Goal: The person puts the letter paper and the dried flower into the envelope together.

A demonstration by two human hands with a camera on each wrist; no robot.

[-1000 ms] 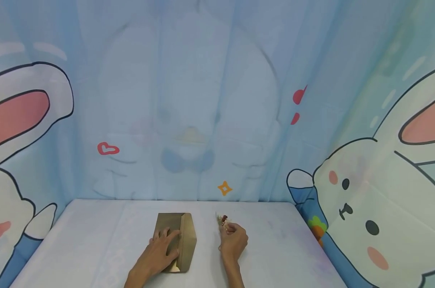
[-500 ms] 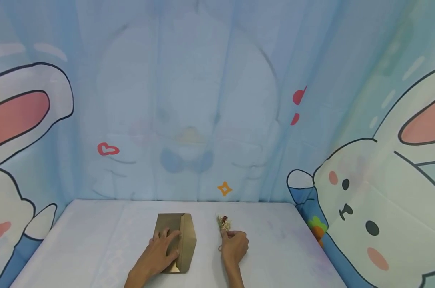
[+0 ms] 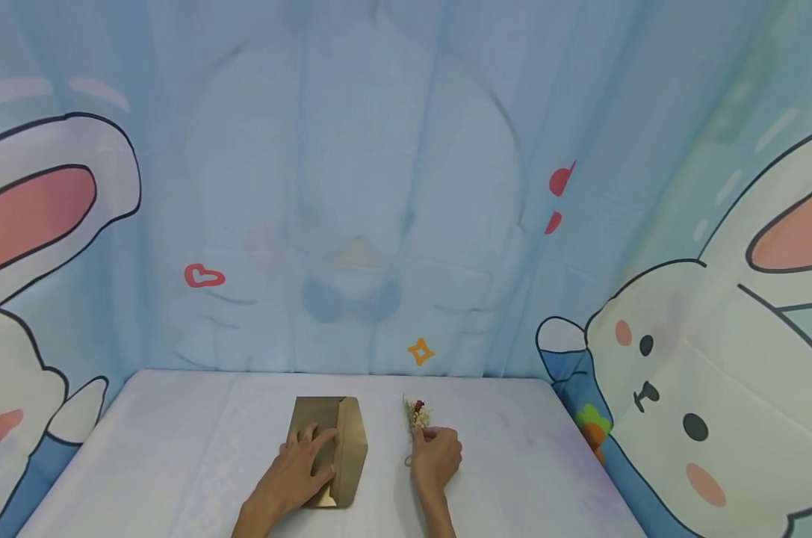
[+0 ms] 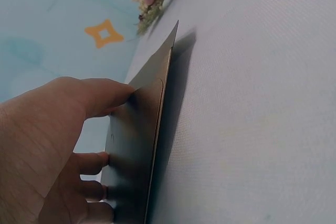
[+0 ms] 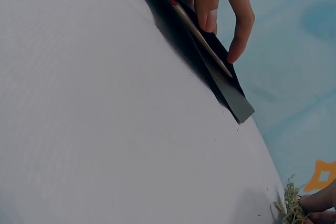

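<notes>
A gold envelope (image 3: 353, 456) lies on the table with its flap side to the right, unfolded. My left hand (image 3: 291, 472) rests on it, fingers spread and fingertips touching its face, as the left wrist view also shows on the envelope (image 4: 131, 145). From the right wrist, the opening of the envelope (image 5: 242, 108) shows a pale edge and a small red spot inside. To the right, my right hand (image 3: 438, 457) pinches a small dried flower bouquet (image 3: 418, 414) by its stems, blooms pointing away from me. A loop of string hangs by the stems, partly behind the hand.
White cloth covers the table (image 3: 527, 448). Behind it hangs a light blue curtain (image 3: 352, 187) printed with rabbits, a heart and an orange star. The envelope and the bouquet lie side by side with a narrow gap of table between.
My right hand has slid back from the blooms to the stems, so more of the flowers show. The left hand and the envelope have stayed in place.
</notes>
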